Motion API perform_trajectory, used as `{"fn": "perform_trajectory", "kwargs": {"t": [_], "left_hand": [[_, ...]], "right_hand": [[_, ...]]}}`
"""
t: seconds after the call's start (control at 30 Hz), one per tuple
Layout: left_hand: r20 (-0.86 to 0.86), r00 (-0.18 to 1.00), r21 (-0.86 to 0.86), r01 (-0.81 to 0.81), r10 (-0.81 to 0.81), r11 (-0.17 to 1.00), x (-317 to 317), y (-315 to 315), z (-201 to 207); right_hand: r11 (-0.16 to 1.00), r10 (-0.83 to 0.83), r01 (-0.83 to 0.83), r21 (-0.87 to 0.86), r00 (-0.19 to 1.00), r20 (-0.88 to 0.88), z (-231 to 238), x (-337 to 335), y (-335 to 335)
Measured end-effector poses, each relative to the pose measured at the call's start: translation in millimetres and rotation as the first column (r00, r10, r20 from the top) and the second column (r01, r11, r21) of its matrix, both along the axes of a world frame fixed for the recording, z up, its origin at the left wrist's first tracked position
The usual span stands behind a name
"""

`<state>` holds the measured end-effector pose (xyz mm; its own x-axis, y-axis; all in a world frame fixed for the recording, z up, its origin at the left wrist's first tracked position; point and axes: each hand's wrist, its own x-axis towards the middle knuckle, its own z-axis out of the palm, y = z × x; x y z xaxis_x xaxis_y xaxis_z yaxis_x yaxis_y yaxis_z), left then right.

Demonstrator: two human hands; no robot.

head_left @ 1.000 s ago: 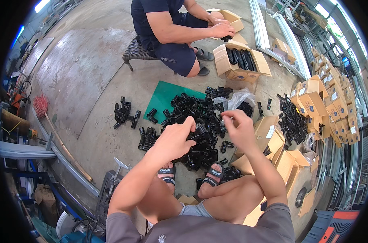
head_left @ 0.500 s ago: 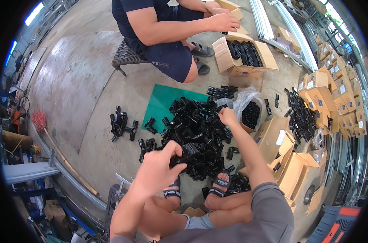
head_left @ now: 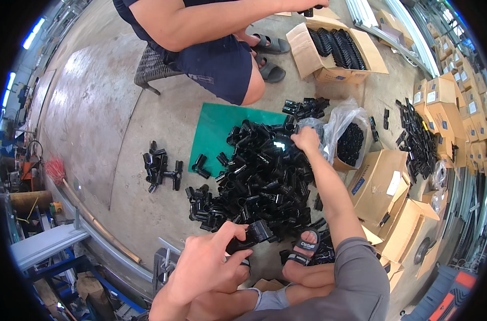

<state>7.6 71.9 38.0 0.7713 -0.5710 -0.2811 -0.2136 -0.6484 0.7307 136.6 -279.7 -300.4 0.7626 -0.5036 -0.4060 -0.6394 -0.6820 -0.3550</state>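
Note:
My left hand (head_left: pixel 206 265) grips a black tube-shaped fitting (head_left: pixel 260 231) between thumb and fingers, in front of the near side of the pile. Reaching far out to the right, my right hand (head_left: pixel 307 139) has its fingers drawn together at the pile's far right edge, next to a clear plastic bag (head_left: pixel 337 119). Whatever lies in those fingertips is hidden. Between the hands spreads a heap of glossy black fittings (head_left: pixel 254 182), partly on a green mat (head_left: pixel 216 128).
Across from me, a seated co-worker (head_left: pixel 195 32) holds a black piece above an open carton (head_left: pixel 326 75) of stacked black parts. Smaller groups of fittings lie left (head_left: pixel 156 167) and far right (head_left: pixel 417 142). Open cartons (head_left: pixel 376 174) stand by my right arm; a broom (head_left: pixel 96 219) lies left.
My left hand has come nearer to me with the black fitting, away from the pile. My right hand stays at the pile's far edge. The view has shifted, and the co-worker's arms are higher in it.

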Motion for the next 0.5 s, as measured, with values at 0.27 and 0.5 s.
{"fn": "perform_trajectory", "kwargs": {"t": [0.27,0.5], "left_hand": [[-0.035,0.999,0.018,-0.041,0.041,0.999,2.4,-8.2,5.9],[0.008,1.0,0.011,-0.026,0.026,1.0,0.5,5.7,-2.0]], "right_hand": [[0.834,-0.165,0.009,0.552,0.958,0.233,-29.2,17.9,-23.2],[0.883,0.461,-0.445,-0.148,0.881,0.105,-35.5,-8.1,-2.2]]}}
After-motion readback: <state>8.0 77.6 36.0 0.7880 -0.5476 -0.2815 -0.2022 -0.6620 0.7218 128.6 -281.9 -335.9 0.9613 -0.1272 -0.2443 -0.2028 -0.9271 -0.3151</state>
